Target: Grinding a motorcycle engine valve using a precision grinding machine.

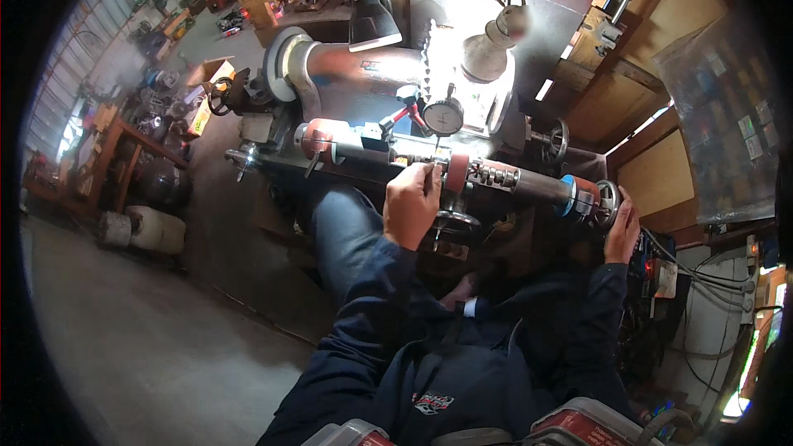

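Observation:
Pinched fingers of my left hand [411, 205] touch the metal shaft assembly of a long machine, just below a round white dial gauge [444, 116]. Whatever lies between those fingertips is too small to tell. A red jointed arm [406, 112] stands beside the gauge. Right of my left fingers come a brown-red collar [457, 173] and a ridged metal part [494, 174] on the shaft. My right hand [623, 231] is curled round the rim of a metal handwheel [609, 203] at the machine's right end, next to a red and blue housing [581, 196].
Behind the shaft are a large cylindrical machine body [355, 64] and a bright work lamp [487, 56]. Another handwheel [457, 220] sits below the shaft. Cables [702, 277] hang at the right. Cluttered shelves and a pale canister [157, 230] stand left.

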Tool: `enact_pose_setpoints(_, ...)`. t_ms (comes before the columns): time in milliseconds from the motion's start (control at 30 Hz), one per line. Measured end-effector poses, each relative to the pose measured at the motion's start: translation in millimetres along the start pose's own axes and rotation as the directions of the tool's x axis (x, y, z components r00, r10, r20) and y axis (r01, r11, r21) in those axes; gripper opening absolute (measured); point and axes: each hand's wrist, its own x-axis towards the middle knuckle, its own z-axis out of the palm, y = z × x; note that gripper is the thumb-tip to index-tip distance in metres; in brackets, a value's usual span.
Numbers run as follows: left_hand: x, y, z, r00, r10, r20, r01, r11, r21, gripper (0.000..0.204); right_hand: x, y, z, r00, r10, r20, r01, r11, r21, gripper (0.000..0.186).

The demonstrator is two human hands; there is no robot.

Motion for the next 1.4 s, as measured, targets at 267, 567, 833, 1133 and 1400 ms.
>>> enact_pose_setpoints(267,-24.2,21.3,20.9,0.997,0.083,-0.002,-0.081,0.966,-0.247,0.006,-5.6,95.8,-0.6,0.928,0.319,0.192,-0.322,0.946,-0.017,0.018)
enact_pose_setpoints(567,-70.6,29.8,57.2,0.601,0.255,0.758,-0.134,0.967,-0.218,0.020,-25.3,23.7,-41.2,0.917,0.262,0.302,-0.206,0.957,-0.205,0.023)
enact_pose_setpoints(833,-82.4,26.2,72.5,0.427,0.199,0.882,-0.170,0.976,-0.138,0.024,6.4,21.9,-37.3,0.975,0.190,0.114,-0.196,0.980,0.044,0.012)
enact_pose_setpoints(1133,-89.9,20.0,79.3,0.411,0.122,0.903,-0.144,0.987,-0.068,0.025,52.0,63.5,-3.9,0.919,0.360,0.161,-0.390,0.890,0.235,0.011)
enact_pose_setpoints(1400,-91.2,16.3,83.8,0.400,0.122,0.909,-0.137,0.988,-0.072,0.024,20.6,98.8,3.7,0.865,0.413,0.285,-0.466,0.872,0.152,0.021)
